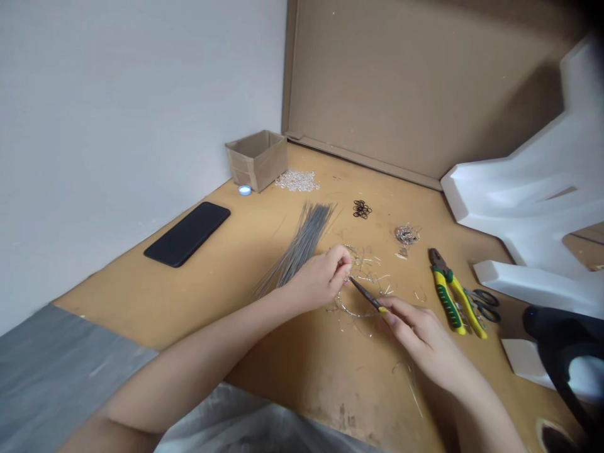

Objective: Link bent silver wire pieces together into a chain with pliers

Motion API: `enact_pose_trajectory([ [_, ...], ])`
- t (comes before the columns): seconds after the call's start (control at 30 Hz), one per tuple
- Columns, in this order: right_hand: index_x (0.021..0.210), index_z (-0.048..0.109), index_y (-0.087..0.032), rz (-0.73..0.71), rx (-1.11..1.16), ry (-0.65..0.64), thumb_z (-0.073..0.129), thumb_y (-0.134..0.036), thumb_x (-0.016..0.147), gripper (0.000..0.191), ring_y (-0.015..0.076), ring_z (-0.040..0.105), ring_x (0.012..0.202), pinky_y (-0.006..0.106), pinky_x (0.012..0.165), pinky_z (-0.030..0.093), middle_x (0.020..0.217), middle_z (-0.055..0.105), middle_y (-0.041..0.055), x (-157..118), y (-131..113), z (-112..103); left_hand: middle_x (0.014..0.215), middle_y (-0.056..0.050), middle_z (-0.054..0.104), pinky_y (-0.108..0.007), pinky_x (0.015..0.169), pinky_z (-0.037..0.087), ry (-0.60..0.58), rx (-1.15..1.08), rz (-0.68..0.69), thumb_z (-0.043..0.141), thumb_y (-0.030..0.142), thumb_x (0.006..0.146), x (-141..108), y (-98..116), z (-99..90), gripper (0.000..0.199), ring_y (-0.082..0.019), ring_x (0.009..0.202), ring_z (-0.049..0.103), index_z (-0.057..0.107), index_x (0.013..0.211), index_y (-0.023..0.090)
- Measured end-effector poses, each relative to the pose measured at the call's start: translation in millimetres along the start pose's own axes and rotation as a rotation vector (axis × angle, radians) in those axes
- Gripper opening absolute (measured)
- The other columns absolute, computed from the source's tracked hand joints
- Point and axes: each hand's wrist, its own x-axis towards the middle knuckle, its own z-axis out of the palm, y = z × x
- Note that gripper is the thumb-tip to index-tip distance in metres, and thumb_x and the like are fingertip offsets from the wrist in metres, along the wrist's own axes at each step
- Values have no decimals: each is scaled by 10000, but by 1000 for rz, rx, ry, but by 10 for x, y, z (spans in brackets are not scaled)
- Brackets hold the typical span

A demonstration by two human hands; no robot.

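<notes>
Grip: the left hand (318, 279) is closed, its fingertips pinched on a thin silver wire loop (349, 310). The right hand (425, 340) is closed around the yellow handle of a small black-bladed cutter (364, 293).

Cutter: its dark tip points at the left fingertips, touching or just short of them; I cannot tell which.

Wire: the loop curves low over the tan wooden workbench (141, 296), among short silver wire clippings (372, 277). A bundle of long, straight grey wire rods (302, 245) lies fanned out just beyond the left hand.

Small parts: a pile of clear beads (297, 180), a cluster of black rubber rings (362, 209), and a heap of small silver metal pieces (406, 234).

Tools: green-and-yellow-handled pliers (450, 296) lie beside black-handled scissors (484, 305), right of the hands.

Far edge: a small open cardboard box (257, 160) sits in the corner, near a round blue-lit object (244, 190). A black smartphone (187, 234) lies face down by the wall, and white foam packing (533, 207) stands at right.
</notes>
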Motion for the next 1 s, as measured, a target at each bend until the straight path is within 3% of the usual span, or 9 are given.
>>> enact_pose_trajectory([
  [0.8, 1085, 548, -184, 19, -293, 107, 338, -334, 866, 338, 253, 656, 720, 348, 625, 465, 862, 689, 75, -35, -31, 156, 707, 8, 606, -236, 606, 436, 55, 8, -1, 352, 219, 870, -12, -3, 21, 54, -130, 672, 612, 400, 868, 194],
  [1.0, 1120, 526, -212, 31, -86, 49, 332, -368, 892, 337, 236, 604, 929, 346, 779, 439, 1073, 629, 80, 5, 35, 101, 712, 5, 608, -242, 611, 436, 103, 4, -58, 358, 223, 867, 15, -40, 29, 63, -131, 678, 614, 412, 865, 191],
])
